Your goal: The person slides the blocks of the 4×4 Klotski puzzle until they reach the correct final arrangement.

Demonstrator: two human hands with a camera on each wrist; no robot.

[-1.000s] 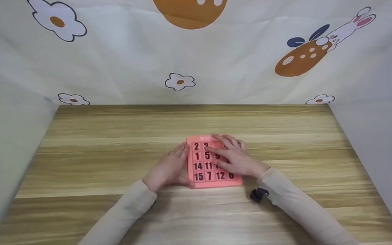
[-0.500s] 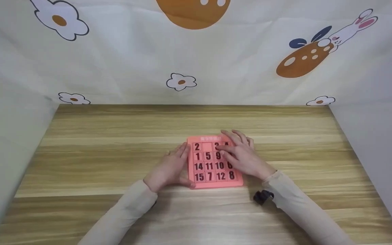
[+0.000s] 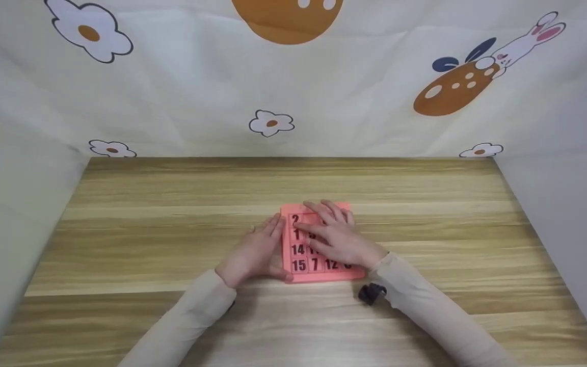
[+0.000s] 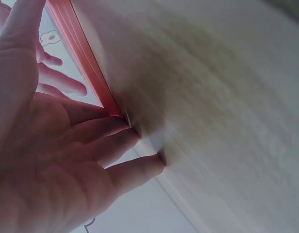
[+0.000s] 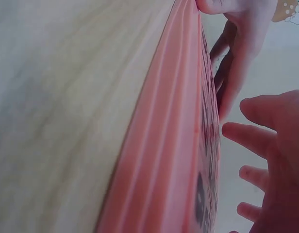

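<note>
A pink number sliding puzzle [image 3: 319, 278] lies flat on the wooden table, its black-numbered tiles set in a frame. Along its left edge rests my left hand [image 3: 252, 252], fingers fairly straight against the frame and thumb at the lower left corner. In the left wrist view, those fingers [image 4: 115, 150] reach the frame's side and the tabletop. My right hand [image 3: 344, 244] spreads over the board, index fingertip at the tile marked 2 [image 3: 295, 219]. It hides much of the upper and right tiles. The right wrist view has its fingers [image 5: 251, 138] extended close to the tile face.
The wood-grain table [image 3: 171, 204] extends around the puzzle. A pale cloth [image 3: 186, 92] printed with flowers and carrots stands behind it and at both sides. A small black object [image 3: 371, 294] sits by the right cuff.
The tile marked 3 slid right, leaving a gap beside the 2. My right hand first drew right, then came back left to the 2. My left hand stays put.
</note>
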